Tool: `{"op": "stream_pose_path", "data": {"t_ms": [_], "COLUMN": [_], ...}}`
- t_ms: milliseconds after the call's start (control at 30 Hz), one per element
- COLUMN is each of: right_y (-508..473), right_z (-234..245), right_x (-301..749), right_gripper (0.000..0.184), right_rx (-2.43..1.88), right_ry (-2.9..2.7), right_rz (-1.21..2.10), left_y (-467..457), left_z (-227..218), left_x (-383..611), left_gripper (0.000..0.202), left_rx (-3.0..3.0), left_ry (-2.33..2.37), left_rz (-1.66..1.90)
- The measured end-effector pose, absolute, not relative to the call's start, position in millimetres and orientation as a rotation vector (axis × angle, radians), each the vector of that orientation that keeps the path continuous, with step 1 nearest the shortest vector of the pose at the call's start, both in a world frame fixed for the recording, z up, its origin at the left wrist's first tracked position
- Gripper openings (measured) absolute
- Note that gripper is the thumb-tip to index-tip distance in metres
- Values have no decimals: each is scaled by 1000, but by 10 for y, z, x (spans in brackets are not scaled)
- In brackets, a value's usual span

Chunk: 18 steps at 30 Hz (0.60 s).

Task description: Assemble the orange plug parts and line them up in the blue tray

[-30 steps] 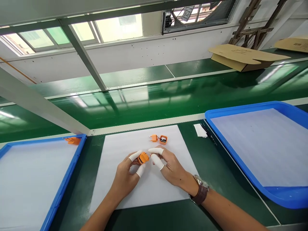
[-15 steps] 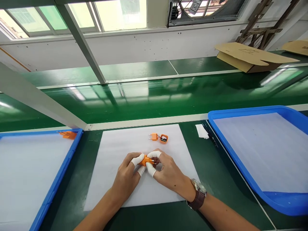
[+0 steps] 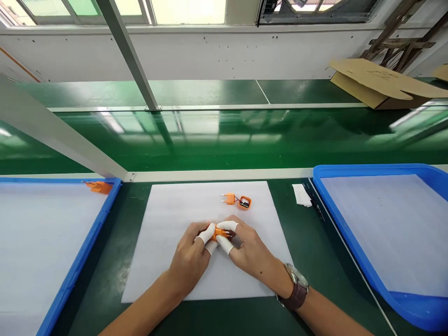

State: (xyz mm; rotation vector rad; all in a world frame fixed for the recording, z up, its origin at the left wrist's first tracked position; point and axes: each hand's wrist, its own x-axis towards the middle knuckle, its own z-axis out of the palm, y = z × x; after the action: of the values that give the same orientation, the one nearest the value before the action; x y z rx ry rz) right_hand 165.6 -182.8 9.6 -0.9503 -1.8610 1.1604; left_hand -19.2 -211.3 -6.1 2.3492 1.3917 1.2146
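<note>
Just below the middle of the frame, my left hand [image 3: 191, 259] and right hand [image 3: 250, 254] meet over the white foam sheet [image 3: 168, 219]. Both pinch one small orange plug body [image 3: 221, 231] between cot-covered thumbs and forefingers, tips pressed close on it. To do this well, I judge, the squeeze should come evenly from both sides, with the piece held low over the sheet so nothing skews or drops. A second orange plug [image 3: 237, 201], its housing open and wires showing, lies just above my hands. The left blue tray [image 3: 88, 242] and right blue tray [image 3: 367, 169] flank the sheet.
</note>
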Motion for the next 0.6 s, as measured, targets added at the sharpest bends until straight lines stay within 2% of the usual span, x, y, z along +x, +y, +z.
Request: {"op": "stream_pose_path", "data": {"t_ms": [267, 600], "right_y": [-1850, -1901], "right_z": [65, 67], "right_x": [1653, 1661], "right_gripper": [21, 20], "right_rx": [-951, -978], "right_ry": [-1845, -1884], "right_rz": [1108, 1040], "left_y": [-2114, -2103], "left_z": [-60, -109], "left_x": [-231, -253], "left_gripper": [59, 57], "left_rx": [2380, 2287], "left_ry": [1366, 1355], "left_rz": [1107, 1132]}}
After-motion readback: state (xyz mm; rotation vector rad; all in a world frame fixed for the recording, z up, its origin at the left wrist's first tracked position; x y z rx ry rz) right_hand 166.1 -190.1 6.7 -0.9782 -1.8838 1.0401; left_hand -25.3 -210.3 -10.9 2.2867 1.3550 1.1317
